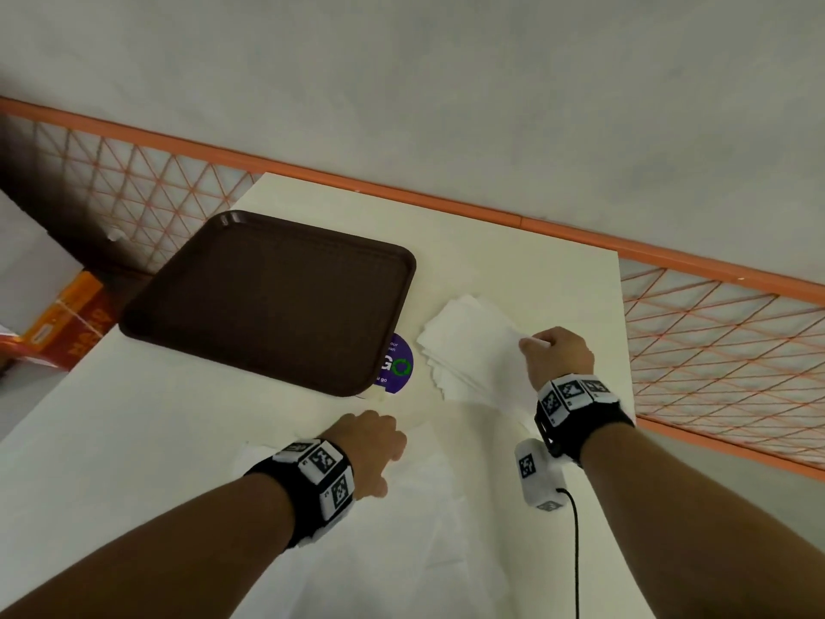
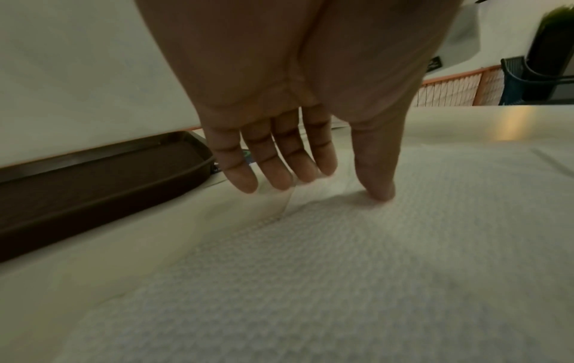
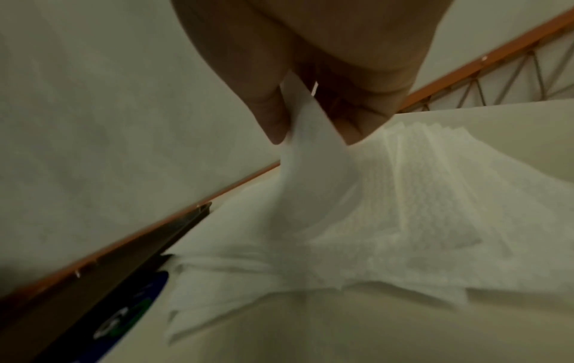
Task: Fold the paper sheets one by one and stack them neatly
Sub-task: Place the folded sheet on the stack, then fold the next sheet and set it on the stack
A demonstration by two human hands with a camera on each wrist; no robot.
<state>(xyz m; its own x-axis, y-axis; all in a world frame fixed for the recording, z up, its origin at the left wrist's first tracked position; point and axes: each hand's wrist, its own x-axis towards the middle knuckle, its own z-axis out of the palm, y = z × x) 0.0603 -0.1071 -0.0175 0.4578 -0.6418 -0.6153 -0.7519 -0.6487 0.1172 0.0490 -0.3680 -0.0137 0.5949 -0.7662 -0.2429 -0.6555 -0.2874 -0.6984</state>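
A loose pile of white embossed paper sheets (image 1: 468, 346) lies on the white table (image 1: 178, 440), right of the brown tray. My right hand (image 1: 558, 355) pinches the corner of the top sheet (image 3: 313, 157) between thumb and fingers and lifts it off the pile (image 3: 403, 221). Nearer to me another white sheet (image 2: 341, 270) lies spread flat. My left hand (image 1: 370, 449) hovers over its far edge with fingers straight, and the thumb (image 2: 377, 181) touches the sheet.
A brown plastic tray (image 1: 277, 297) sits at the table's left and holds nothing. A purple round sticker (image 1: 397, 364) shows beside it. An orange mesh railing (image 1: 714, 350) runs behind the table. An orange box (image 1: 67, 323) lies off the left edge.
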